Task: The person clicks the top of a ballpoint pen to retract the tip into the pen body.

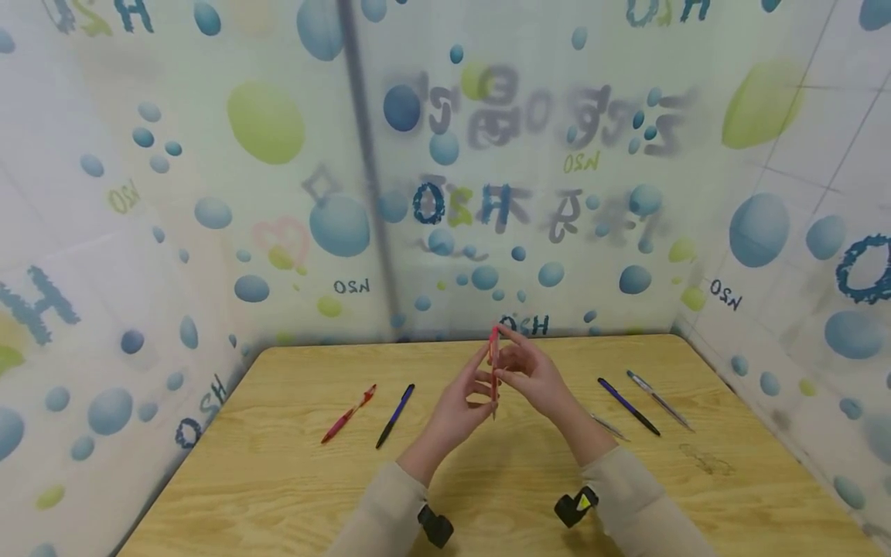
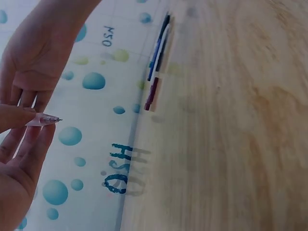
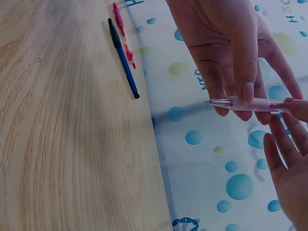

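Both hands hold a slim pink pen (image 1: 495,371) upright above the middle of the wooden table, its metal tip pointing down. My left hand (image 1: 455,406) pinches the lower barrel, thumb on one side and fingers behind, as the right wrist view also shows. Higher up, my right hand (image 1: 536,375) grips the same pen, with the index finger at its top end and the thumb against the barrel. The clear conical tip of the pen (image 3: 257,104) sticks out past the left thumb. In the left wrist view the tip (image 2: 48,119) shows beyond a thumb.
On the wooden table (image 1: 508,495), a red pen (image 1: 341,422) and a blue-and-black pen (image 1: 395,415) lie to the left. To the right are a dark blue pen (image 1: 629,406), a clear pen (image 1: 660,400) and a thin silver pen (image 1: 610,426). A bubble-patterned curtain (image 1: 445,255) surrounds the table.
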A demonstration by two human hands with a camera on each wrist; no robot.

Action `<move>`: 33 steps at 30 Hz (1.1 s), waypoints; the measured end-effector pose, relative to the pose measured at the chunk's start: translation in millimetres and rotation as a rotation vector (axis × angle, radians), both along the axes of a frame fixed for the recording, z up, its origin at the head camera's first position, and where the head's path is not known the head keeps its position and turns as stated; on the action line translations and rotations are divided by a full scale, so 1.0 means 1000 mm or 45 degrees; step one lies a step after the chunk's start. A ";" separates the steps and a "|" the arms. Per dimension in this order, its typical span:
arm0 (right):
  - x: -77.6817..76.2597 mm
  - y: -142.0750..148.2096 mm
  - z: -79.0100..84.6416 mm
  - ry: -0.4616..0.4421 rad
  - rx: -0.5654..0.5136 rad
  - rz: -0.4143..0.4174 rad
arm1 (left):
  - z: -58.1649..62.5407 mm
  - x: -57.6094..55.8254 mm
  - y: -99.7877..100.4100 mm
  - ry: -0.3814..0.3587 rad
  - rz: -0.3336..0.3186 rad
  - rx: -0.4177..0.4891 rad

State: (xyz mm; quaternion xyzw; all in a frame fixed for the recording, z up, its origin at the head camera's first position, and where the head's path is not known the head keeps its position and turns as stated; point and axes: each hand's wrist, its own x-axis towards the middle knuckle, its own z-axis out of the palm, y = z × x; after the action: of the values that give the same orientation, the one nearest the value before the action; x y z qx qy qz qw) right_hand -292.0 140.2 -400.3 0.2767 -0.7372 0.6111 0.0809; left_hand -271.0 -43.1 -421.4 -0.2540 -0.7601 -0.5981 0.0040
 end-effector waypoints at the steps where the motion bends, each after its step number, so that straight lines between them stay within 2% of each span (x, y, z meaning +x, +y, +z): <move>1: 0.000 0.000 0.000 0.012 0.019 -0.003 | -0.001 0.001 0.001 0.007 0.009 -0.002; 6: 0.004 0.001 0.000 -0.009 0.050 0.037 | -0.006 0.004 0.004 0.040 0.037 -0.036; 9: 0.011 -0.001 0.006 -0.030 0.058 0.073 | -0.008 0.007 0.004 0.052 0.037 -0.051; 13: 0.023 -0.002 0.016 -0.006 0.058 0.106 | -0.011 0.008 0.004 0.049 0.029 -0.049; 17: 0.026 -0.002 0.018 0.014 0.060 0.114 | -0.013 0.008 0.005 0.049 0.022 -0.052; 27: 0.025 0.000 0.016 0.032 0.043 0.130 | -0.014 0.010 0.004 0.075 0.022 -0.058; 33: 0.008 0.005 -0.003 0.062 0.001 0.156 | -0.014 0.010 0.003 0.079 0.008 -0.049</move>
State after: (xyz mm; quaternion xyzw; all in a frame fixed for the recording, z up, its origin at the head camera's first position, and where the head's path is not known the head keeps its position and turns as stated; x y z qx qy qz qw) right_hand -284.0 145.5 -402.9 0.3359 -0.7169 0.6078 0.0611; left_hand -261.4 -40.1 -435.7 -0.2699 -0.7719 -0.5751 0.0245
